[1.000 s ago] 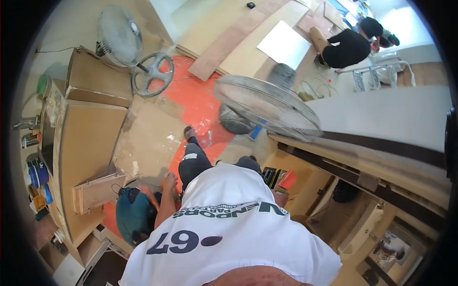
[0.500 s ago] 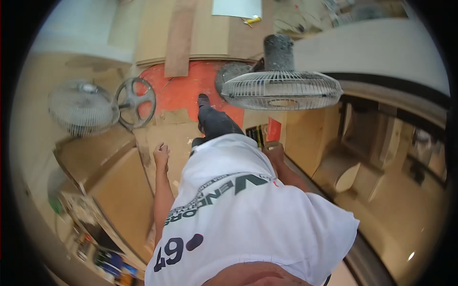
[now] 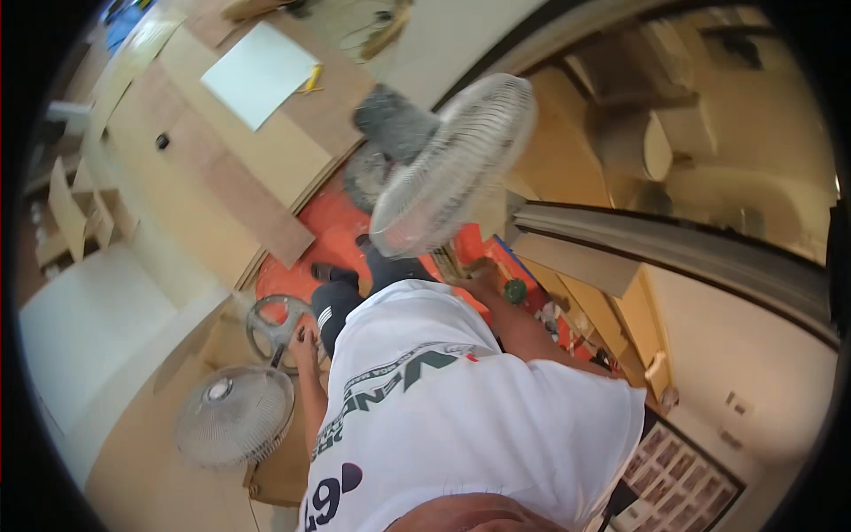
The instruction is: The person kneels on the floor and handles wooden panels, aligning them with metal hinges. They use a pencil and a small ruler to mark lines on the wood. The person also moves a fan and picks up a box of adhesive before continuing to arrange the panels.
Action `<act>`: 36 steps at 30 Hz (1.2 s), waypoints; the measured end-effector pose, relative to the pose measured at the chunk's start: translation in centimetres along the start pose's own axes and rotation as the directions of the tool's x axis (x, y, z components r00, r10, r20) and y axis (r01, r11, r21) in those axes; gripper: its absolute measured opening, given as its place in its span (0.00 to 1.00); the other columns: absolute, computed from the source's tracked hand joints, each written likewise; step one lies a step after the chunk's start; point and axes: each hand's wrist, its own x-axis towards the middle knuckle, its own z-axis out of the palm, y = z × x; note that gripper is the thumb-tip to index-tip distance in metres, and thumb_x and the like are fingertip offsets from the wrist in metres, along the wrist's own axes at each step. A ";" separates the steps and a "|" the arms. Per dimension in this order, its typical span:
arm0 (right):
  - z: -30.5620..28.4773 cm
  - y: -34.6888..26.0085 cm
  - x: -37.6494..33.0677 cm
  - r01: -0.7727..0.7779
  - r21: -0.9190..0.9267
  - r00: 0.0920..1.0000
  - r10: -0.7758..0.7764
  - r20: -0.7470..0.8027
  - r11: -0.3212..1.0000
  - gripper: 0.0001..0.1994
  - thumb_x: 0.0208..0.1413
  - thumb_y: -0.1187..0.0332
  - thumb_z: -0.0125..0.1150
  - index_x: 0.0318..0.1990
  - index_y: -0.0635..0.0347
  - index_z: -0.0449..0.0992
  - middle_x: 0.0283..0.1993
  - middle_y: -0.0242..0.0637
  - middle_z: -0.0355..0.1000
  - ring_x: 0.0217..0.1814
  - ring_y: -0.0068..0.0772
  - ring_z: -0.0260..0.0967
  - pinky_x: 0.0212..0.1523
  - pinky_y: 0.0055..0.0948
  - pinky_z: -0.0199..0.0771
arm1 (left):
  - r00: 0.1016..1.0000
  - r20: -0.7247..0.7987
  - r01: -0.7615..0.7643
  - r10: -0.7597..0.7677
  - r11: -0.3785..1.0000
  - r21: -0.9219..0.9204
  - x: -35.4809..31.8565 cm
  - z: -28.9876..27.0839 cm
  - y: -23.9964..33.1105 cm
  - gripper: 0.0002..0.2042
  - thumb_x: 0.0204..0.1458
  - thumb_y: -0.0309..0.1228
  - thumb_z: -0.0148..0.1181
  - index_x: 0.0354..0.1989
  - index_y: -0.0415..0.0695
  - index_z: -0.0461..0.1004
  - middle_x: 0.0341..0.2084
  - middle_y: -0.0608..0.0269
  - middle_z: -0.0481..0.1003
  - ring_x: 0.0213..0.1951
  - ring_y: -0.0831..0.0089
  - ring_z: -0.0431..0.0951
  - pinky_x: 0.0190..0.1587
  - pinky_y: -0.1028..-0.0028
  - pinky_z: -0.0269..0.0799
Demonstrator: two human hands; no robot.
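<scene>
Carrying seems the step in hand — right hand (image 3: pixel 481 276) apparently closed on a red-orange piece (image 3: pixel 469 241) near the pedestal fan (image 3: pixel 456 164), left hand (image 3: pixel 303 340) half-curled, contents unclear — calling for clearance

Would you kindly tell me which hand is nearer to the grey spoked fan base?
Left. The left hand appears right at the rim of the grey spoked fan base; the right hand is farther off, up and to the right in the picture.
</scene>
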 end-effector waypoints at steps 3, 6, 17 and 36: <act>3.1 -1.1 -1.2 0.015 -0.004 0.999 -0.015 0.037 1.000 0.34 0.27 0.52 0.74 0.41 0.67 0.70 0.45 0.53 0.69 0.47 0.49 0.70 0.46 0.41 0.70 | 0.975 0.054 -0.222 0.216 0.960 0.172 2.0 -3.5 4.5 0.17 0.50 0.31 0.55 0.45 0.32 0.72 0.32 0.55 0.76 0.31 0.72 0.75 0.33 0.75 0.71; 4.9 -4.0 -4.0 -0.041 -0.036 0.999 0.041 0.011 0.999 0.35 0.27 0.53 0.74 0.42 0.68 0.70 0.45 0.53 0.69 0.47 0.49 0.70 0.46 0.41 0.70 | 0.974 -0.026 -0.216 0.224 0.959 0.182 7.4 -6.6 6.0 0.18 0.48 0.33 0.56 0.45 0.34 0.72 0.34 0.50 0.77 0.36 0.66 0.77 0.41 0.72 0.70; 8.0 -17.0 -6.0 -0.071 -0.060 0.995 0.067 -0.069 0.996 0.35 0.26 0.54 0.73 0.43 0.69 0.68 0.45 0.54 0.69 0.47 0.50 0.70 0.46 0.40 0.69 | 0.978 0.001 -0.205 0.210 0.952 0.226 12.2 -13.1 7.9 0.18 0.46 0.33 0.58 0.43 0.34 0.74 0.33 0.47 0.77 0.36 0.63 0.78 0.40 0.69 0.72; 11.4 -48.6 0.6 -0.186 0.014 0.980 0.187 -0.071 0.982 0.37 0.26 0.57 0.72 0.45 0.72 0.66 0.45 0.56 0.69 0.47 0.51 0.69 0.47 0.40 0.69 | 0.992 -0.048 -0.094 0.116 0.938 0.334 31.8 -29.4 29.4 0.17 0.46 0.36 0.57 0.42 0.38 0.75 0.34 0.47 0.77 0.38 0.58 0.78 0.43 0.67 0.71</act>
